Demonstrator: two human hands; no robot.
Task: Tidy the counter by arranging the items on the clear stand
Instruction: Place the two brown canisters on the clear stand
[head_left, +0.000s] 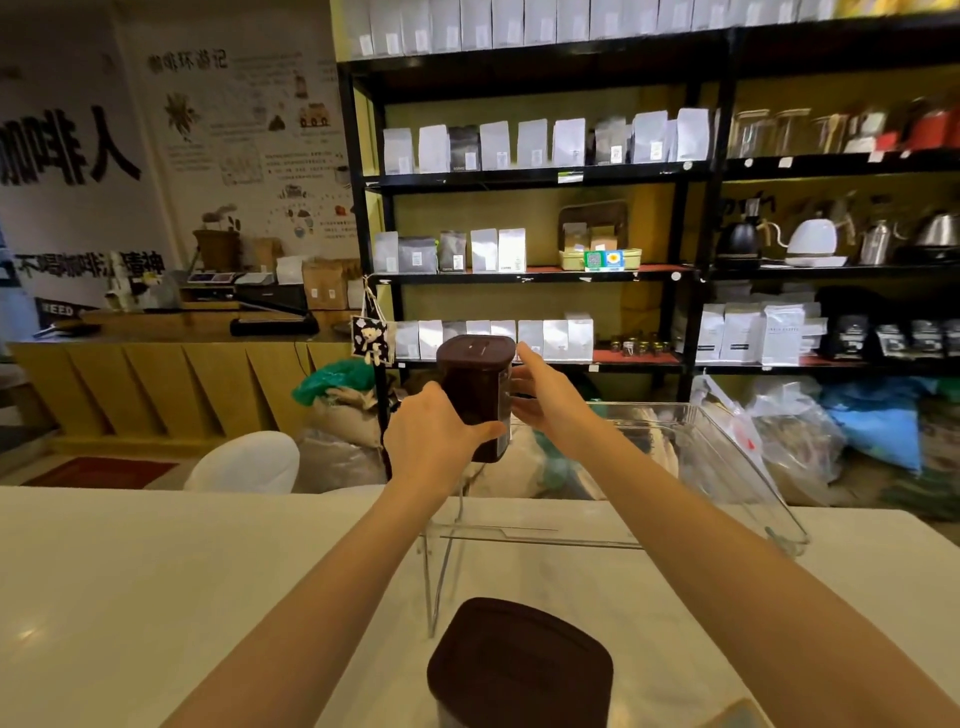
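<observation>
A dark brown lidded jar (475, 384) stands upright at the far left end of the clear stand (717, 457) on the white counter (156, 571). My left hand (434, 436) wraps the jar's lower left side. On the jar's right side my right hand (545, 397) rests with its fingers spread; whether it grips is unclear. A second dark brown jar (519, 670) sits on the counter close to me, in front of the stand.
The stand's thin clear legs (441, 561) rise from the counter between the two jars. Beyond the counter are a white chair (249, 462), sacks and bags on the floor, and black shelves (691, 234) of white pouches and kettles.
</observation>
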